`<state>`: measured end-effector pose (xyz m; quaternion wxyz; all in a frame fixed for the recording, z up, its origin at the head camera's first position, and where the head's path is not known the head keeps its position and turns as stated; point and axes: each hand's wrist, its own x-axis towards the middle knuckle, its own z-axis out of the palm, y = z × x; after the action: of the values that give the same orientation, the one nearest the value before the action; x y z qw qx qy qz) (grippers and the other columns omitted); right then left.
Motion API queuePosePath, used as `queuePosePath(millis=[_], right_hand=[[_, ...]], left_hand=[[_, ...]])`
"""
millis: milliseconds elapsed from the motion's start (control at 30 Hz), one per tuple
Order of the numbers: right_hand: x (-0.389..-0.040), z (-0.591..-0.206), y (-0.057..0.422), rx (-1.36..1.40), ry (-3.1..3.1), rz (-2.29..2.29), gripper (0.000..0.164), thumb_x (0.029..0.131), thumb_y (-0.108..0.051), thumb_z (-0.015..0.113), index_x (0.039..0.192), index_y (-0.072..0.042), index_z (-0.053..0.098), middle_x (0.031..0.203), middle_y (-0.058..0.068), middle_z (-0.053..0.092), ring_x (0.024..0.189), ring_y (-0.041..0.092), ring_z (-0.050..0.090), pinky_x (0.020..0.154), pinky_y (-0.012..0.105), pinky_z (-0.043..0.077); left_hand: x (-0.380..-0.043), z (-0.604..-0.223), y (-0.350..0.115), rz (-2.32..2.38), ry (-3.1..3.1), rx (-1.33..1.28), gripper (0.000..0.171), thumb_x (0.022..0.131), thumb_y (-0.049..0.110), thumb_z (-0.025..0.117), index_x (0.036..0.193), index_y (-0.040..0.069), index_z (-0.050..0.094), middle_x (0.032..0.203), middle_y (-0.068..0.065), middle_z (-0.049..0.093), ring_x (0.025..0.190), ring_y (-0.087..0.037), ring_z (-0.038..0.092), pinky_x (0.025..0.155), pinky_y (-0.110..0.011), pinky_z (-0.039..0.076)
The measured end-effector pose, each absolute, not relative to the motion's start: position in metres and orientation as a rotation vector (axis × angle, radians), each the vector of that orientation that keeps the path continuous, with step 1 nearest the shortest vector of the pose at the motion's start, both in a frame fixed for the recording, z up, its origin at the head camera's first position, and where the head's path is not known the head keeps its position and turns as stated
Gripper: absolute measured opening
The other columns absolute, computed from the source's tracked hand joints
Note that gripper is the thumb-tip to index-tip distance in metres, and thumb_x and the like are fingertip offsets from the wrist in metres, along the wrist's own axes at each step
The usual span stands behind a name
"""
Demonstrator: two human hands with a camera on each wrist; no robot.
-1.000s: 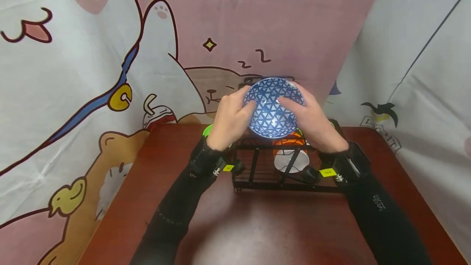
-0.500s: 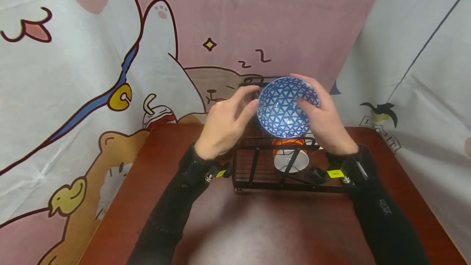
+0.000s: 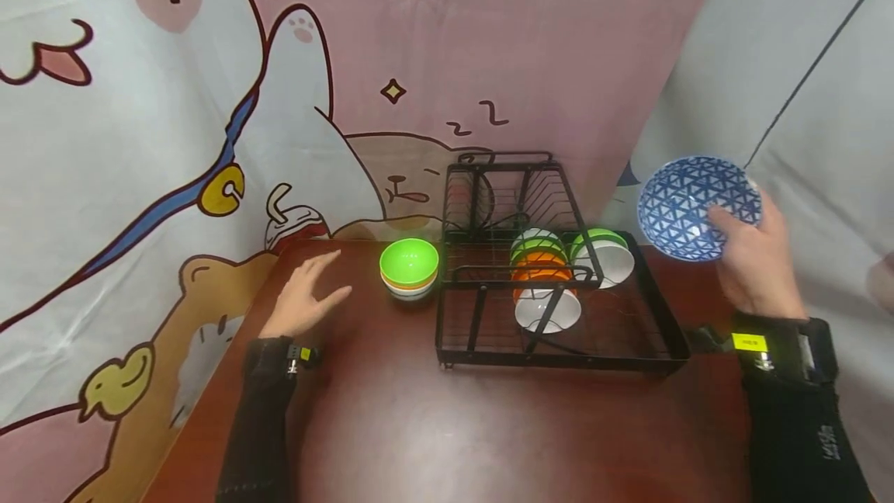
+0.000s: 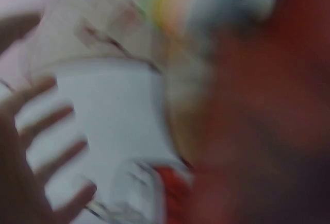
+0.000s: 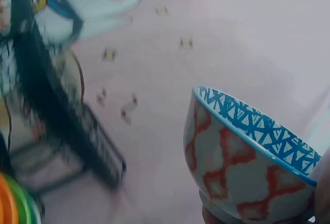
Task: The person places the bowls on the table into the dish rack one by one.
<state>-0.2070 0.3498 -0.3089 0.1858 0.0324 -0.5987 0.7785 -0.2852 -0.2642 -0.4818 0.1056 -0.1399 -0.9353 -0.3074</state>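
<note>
Cartoon-printed cloth (image 3: 545, 45) hangs behind a red-brown table (image 3: 447, 425). Above its far right corner, the right hand (image 3: 763, 262) pinches 1 blue-patterned bowl (image 3: 673, 208) by its wall, thumb inside; the bowl lies left of that grip. Round, without a long axis, its mouth tilts toward the person. The left hand (image 3: 300, 303), fingers spread, hovers near the far left corner, well apart.

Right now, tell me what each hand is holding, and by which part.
The right hand holds the patterned bowl by its side, on the right in the head view, thumb inside. The left hand holds nothing.
</note>
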Motion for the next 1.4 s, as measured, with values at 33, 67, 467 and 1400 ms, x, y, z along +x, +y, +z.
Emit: queuePosePath(millis=[33, 67, 467, 1400], right_hand=[[-0.206, -0.314, 0.359, 0.082, -1.687, 2.194, 0.063, 0.104, -0.001, 0.053, 0.162, -0.011, 0.03, 0.137, 0.001, 0.048, 0.105, 0.009, 0.068, 0.082, 0.021, 0.059], [-0.206, -0.319, 0.367, 0.064, -1.683, 2.207, 0.064, 0.104, -0.001, 0.053, 0.163, -0.012, 0.029, 0.136, 0.0, 0.048, 0.105, 0.008, 0.068, 0.081, 0.021, 0.06], [-0.202, -0.389, 0.428, -0.352, -2.094, 1.946, 0.063, 0.108, -0.017, 0.049, 0.166, -0.021, 0.024, 0.118, -0.004, 0.049, 0.056, 0.004, 0.055, 0.038, 0.022, 0.043], [-0.219, -0.427, 0.318, 0.691, -2.668, 0.64, 0.057, 0.075, 0.025, 0.056, 0.122, -0.004, 0.067, 0.119, 0.011, 0.061, 0.104, 0.03, 0.064, 0.088, 0.058, 0.058]], left_hand=[[-0.285, -0.497, -0.272, -0.949, -2.787, -0.434, 0.076, 0.096, 0.043, 0.072, 0.161, 0.026, 0.037, 0.164, -0.014, 0.038, 0.152, -0.044, 0.03, 0.117, -0.075, 0.021], [-0.284, -0.511, -0.278, -0.984, -2.81, -0.444, 0.078, 0.095, 0.04, 0.074, 0.162, 0.027, 0.035, 0.165, -0.013, 0.036, 0.154, -0.043, 0.027, 0.118, -0.075, 0.019], [-0.277, -0.551, -0.287, -1.172, -2.952, -0.423, 0.091, 0.093, 0.04, 0.077, 0.165, 0.015, 0.027, 0.171, -0.014, 0.026, 0.156, -0.046, 0.017, 0.116, -0.078, 0.015], [-0.272, -0.556, -0.291, -1.12, -3.007, -0.323, 0.096, 0.093, 0.048, 0.075, 0.166, 0.018, 0.02, 0.171, -0.017, 0.023, 0.155, -0.048, 0.019, 0.116, -0.078, 0.019]])
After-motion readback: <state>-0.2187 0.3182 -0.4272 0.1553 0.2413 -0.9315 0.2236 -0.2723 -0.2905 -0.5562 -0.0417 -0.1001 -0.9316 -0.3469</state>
